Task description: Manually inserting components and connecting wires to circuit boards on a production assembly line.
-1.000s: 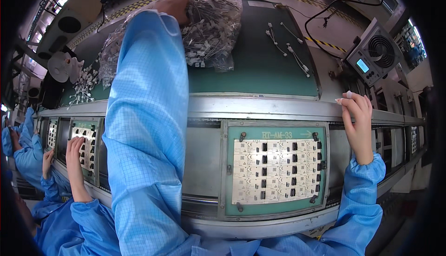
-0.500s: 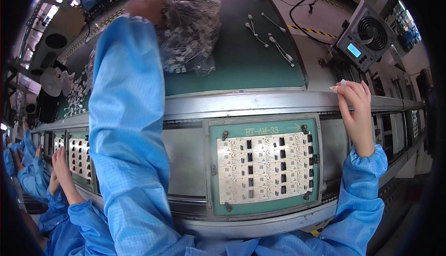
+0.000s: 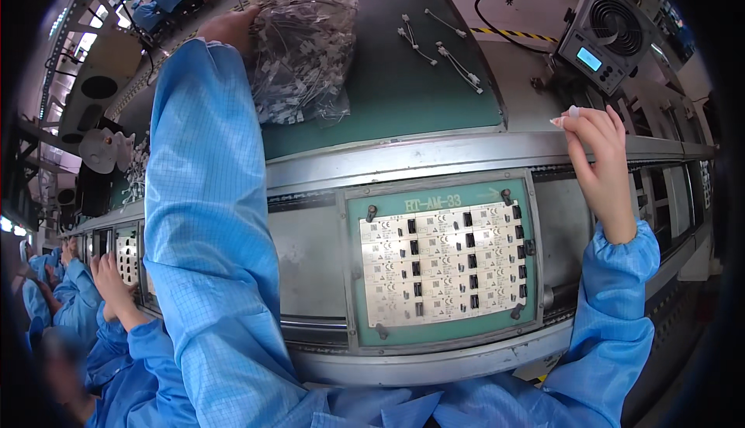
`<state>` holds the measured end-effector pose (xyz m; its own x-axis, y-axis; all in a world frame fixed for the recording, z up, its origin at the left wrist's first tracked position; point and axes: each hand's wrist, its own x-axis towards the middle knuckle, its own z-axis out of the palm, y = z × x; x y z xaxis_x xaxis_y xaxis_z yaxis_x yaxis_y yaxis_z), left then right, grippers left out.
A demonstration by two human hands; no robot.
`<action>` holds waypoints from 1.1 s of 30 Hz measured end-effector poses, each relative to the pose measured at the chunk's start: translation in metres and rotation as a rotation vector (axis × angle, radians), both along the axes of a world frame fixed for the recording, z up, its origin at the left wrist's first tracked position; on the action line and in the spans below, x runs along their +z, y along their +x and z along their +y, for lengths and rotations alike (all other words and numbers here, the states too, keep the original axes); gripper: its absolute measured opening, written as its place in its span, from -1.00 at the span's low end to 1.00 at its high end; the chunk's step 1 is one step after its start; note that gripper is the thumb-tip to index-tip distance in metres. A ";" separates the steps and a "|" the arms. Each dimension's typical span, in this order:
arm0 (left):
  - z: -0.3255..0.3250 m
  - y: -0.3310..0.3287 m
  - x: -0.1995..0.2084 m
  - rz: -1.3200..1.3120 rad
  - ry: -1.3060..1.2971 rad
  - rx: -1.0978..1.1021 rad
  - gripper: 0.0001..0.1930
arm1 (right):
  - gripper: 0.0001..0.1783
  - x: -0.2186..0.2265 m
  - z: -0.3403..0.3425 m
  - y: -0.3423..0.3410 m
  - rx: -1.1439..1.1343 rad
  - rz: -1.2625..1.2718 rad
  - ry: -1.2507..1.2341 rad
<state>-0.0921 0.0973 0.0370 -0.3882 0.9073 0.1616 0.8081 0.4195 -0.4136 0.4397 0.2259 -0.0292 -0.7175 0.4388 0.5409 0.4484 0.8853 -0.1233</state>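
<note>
Resting against the left edge of the clear bag [image 3: 332, 103], beyond the pallet [image 3: 434, 332] and to its left, is the left hand [image 3: 230, 29]. Its fingertips are hidden, so I cannot tell whether they grip the plastic. The bag is full of white-plugged leads and lies on the green mat [image 3: 419, 110] beyond the pallet. The left sleeve [image 3: 209, 195] runs along the pallet's left side.

Up and to the right of the pallet, above the metal rail [image 3: 419, 152], is the right hand [image 3: 601, 145]. Its thumb and forefinger are narrowly spaced, with white covers on the fingers; I cannot tell whether anything is between them. White boards [image 3: 434, 265] with black parts lie in rows on the pallet. A few loose leads [image 3: 459, 71] lie on the mat beyond it. The blower [image 3: 613, 32] stands beyond the pallet, far to its right; a co-worker's hand [image 3: 112, 284] is well to its left.
</note>
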 end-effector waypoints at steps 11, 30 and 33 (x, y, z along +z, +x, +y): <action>-0.035 0.074 -0.004 0.158 -0.038 0.222 -0.63 | -0.84 0.001 0.013 0.009 -0.016 0.041 -0.032; -0.067 0.073 -0.014 0.215 -0.048 0.234 -0.47 | -0.83 -0.005 0.018 0.004 0.024 0.018 0.049; -0.055 0.059 -0.019 0.093 0.013 0.332 -0.32 | -0.82 -0.010 0.015 0.001 0.042 0.001 0.034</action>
